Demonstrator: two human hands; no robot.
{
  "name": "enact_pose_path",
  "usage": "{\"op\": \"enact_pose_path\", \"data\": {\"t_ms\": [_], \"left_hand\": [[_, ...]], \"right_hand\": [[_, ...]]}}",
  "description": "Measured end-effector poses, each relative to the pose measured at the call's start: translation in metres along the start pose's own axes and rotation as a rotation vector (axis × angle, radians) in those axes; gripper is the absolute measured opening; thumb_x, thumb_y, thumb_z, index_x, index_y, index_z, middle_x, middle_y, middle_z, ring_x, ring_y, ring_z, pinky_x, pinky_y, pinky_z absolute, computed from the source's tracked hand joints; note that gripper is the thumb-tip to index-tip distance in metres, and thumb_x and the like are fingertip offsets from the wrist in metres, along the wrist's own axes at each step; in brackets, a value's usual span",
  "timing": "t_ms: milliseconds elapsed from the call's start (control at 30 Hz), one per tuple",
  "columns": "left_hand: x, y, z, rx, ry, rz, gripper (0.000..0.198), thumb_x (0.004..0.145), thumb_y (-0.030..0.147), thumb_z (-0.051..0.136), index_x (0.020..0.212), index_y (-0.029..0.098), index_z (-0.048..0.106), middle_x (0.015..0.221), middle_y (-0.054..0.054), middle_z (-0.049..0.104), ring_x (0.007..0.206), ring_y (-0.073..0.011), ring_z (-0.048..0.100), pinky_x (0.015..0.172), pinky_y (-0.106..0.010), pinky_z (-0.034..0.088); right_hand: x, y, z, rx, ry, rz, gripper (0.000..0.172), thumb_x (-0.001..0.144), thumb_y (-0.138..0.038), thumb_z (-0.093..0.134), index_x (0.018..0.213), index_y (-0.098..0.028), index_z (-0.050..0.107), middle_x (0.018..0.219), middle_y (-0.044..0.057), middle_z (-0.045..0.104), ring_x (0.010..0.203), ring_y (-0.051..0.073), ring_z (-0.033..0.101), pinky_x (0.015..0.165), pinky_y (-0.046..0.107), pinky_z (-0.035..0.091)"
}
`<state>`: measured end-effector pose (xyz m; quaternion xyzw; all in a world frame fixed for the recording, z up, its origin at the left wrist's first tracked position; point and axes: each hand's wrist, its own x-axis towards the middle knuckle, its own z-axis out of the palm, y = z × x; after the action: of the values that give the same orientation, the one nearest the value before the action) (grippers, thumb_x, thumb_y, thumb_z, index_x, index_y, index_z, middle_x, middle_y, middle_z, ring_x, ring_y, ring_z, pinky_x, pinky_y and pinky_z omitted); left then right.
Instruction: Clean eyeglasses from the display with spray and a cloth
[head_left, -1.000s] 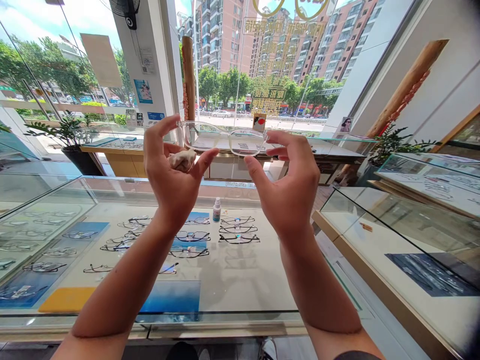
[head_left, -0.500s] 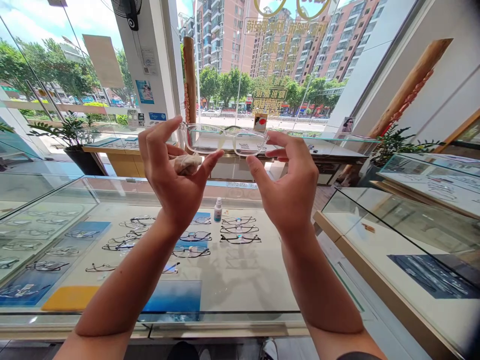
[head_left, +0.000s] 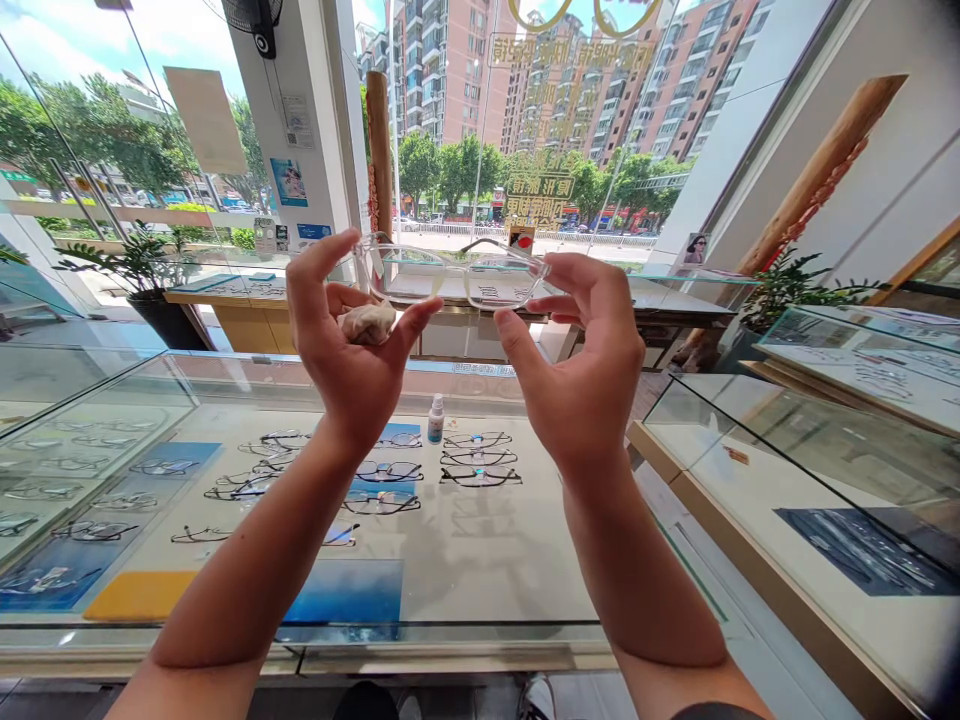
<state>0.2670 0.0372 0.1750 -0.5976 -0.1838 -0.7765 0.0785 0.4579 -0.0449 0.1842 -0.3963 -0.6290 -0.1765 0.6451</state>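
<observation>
I hold a pair of clear-framed glasses [head_left: 450,272] up at eye level against the shop window. My left hand [head_left: 349,335] pinches the left end of the frame with the forefinger and also keeps a small crumpled beige cloth [head_left: 367,322] tucked against the palm. My right hand [head_left: 581,365] grips the right end of the frame with its fingers curled around it. The frame is roughly level, lenses facing away from me.
Below my arms is a glass display counter [head_left: 465,560] with several pairs of spectacles [head_left: 476,458] laid out and a small spray bottle [head_left: 434,418] standing on top. Another glass case [head_left: 825,470] stands at the right. Potted plants [head_left: 142,265] and a wooden post [head_left: 378,150] stand by the window.
The glasses have tilted slightly, their top edge tipping so the temples show above the lenses. Both hands stay raised in nearly the same place.
</observation>
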Motion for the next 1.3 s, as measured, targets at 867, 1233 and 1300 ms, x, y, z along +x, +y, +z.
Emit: {"op": "enact_pose_path", "data": {"t_ms": [867,1233,1300], "left_hand": [[-0.004,-0.007,0.004,-0.093,-0.105,0.005,0.074,0.09,0.065,0.09,0.149,0.033,0.057,0.159,-0.01,0.065,0.087,-0.015,0.073,0.064,-0.034,0.058],[-0.007,-0.008,0.009,-0.173,-0.147,-0.086,0.07,0.086,0.051,0.097,0.146,0.038,0.062,0.158,-0.01,0.065,0.093,-0.0176,0.072,0.066,-0.031,0.056],[-0.007,-0.007,0.009,-0.18,-0.155,-0.099,0.072,0.085,0.054,0.097,0.145,0.037,0.061,0.154,-0.01,0.066,0.104,-0.0208,0.074,0.069,-0.03,0.057]], "right_hand": [[0.008,0.004,0.003,0.394,0.099,-0.004,0.023,0.116,-0.038,0.052,0.118,-0.028,0.072,0.114,0.005,0.074,0.104,0.022,0.076,0.096,0.044,0.064],[0.011,0.015,0.006,0.463,0.12,0.022,0.017,0.113,-0.038,0.059,0.114,-0.028,0.072,0.11,0.004,0.073,0.11,0.022,0.078,0.095,0.042,0.066],[0.011,0.016,0.007,0.469,0.129,0.025,0.016,0.113,-0.038,0.06,0.113,-0.028,0.072,0.109,0.004,0.073,0.11,0.022,0.078,0.097,0.042,0.066]]}}
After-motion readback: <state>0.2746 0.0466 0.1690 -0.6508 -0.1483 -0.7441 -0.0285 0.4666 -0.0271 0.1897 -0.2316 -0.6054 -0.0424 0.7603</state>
